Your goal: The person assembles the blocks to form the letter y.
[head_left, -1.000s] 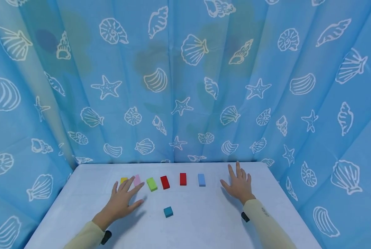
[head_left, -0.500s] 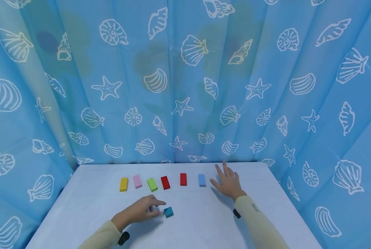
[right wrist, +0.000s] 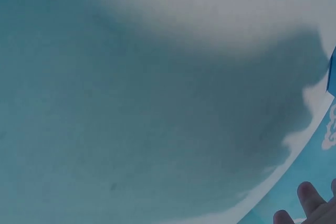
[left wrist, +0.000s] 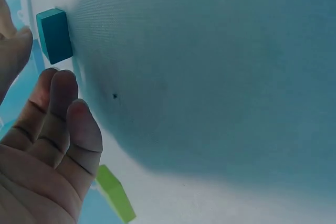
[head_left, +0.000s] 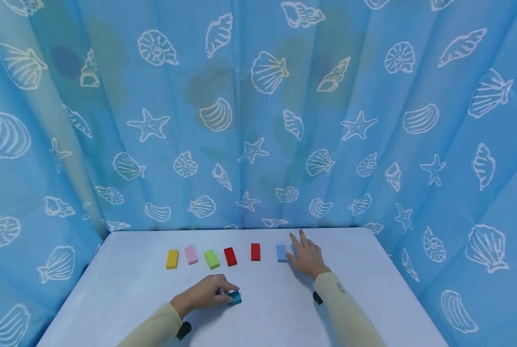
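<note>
Head view: white table (head_left: 124, 284) against a blue shell-print curtain (head_left: 258, 120). Row of small blocks near the far edge: yellow block (head_left: 172, 259), pink block (head_left: 191, 254), green block (head_left: 211, 259), two red blocks (head_left: 230, 256) (head_left: 255, 251), light blue block (head_left: 281, 252). Teal block (head_left: 235, 298) alone, nearer the front edge. Left hand (head_left: 206, 292) curled over the teal block, fingertips touching it, grip closing round it; a full pinch cannot be confirmed. Right hand (head_left: 305, 255) flat, fingers spread, just beside the light blue block, seemingly touching its right edge.

Left wrist view: teal block (left wrist: 54, 34) flat on the table, fingers (left wrist: 63, 114) bent close beside it, thumb near its side.

Right wrist view: mostly shadowed table surface; fingertips (right wrist: 310, 196) at the lower edge, holding nothing.

Judgement: grasp of the teal block in hand. Next move likely calls for a firm pinch and a clean lift.
</note>
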The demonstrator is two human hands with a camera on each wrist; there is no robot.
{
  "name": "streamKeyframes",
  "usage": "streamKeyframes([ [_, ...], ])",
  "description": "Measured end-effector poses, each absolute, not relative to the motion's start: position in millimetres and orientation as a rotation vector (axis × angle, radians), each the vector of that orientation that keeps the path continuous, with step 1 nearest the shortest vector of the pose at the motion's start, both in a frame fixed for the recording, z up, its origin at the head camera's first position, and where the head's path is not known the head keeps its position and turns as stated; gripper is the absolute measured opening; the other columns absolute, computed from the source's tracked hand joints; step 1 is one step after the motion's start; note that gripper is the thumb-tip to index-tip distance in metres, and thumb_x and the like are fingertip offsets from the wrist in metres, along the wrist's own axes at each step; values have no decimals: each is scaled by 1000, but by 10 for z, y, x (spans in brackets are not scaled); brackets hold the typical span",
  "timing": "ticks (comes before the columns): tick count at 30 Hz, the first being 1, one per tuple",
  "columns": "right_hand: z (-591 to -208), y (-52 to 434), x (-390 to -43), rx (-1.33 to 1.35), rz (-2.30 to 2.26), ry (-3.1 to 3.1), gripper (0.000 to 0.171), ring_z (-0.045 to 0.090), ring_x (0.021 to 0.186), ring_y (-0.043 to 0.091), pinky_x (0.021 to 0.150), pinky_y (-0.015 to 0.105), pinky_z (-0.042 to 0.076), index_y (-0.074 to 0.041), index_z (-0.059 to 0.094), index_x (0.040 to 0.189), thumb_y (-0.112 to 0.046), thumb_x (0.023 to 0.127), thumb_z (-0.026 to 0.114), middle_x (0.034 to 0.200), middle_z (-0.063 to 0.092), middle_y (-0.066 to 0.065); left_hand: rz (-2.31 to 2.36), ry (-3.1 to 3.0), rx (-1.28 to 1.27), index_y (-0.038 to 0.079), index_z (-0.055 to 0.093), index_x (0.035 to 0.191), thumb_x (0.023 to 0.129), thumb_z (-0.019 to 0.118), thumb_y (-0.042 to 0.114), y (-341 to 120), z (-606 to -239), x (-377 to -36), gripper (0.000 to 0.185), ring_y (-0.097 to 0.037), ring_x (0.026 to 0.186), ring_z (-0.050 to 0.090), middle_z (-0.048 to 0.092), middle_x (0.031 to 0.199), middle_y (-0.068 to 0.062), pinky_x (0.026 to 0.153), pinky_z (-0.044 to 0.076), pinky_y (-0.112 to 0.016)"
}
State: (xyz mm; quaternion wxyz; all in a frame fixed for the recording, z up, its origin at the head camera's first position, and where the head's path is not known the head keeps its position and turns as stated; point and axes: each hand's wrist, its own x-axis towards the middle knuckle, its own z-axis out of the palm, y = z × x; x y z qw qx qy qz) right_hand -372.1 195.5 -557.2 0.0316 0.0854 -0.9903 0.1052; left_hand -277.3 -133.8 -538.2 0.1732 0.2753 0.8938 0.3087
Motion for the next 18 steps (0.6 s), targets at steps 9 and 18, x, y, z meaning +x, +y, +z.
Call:
streamKeyframes([
  [9,-5611,1814,-3707,274,389,-3089,63,30,133,42,105,62,21,-21,26,146,-44,92,48,154,15,13,907,2506,716,19,68,112,82,68,24,-1224,-5514,-2807,30,-1,72,54,61,79,13,64,46,-18],
  [18,-5615,1714,-3791,322,424,-3080,55,37,132,33,104,56,30,-19,34,142,-35,93,52,148,35,6,960,2496,653,17,68,111,82,68,21,-999,-5453,-2808,29,-4,70,57,71,90,9,59,47,-20],
])
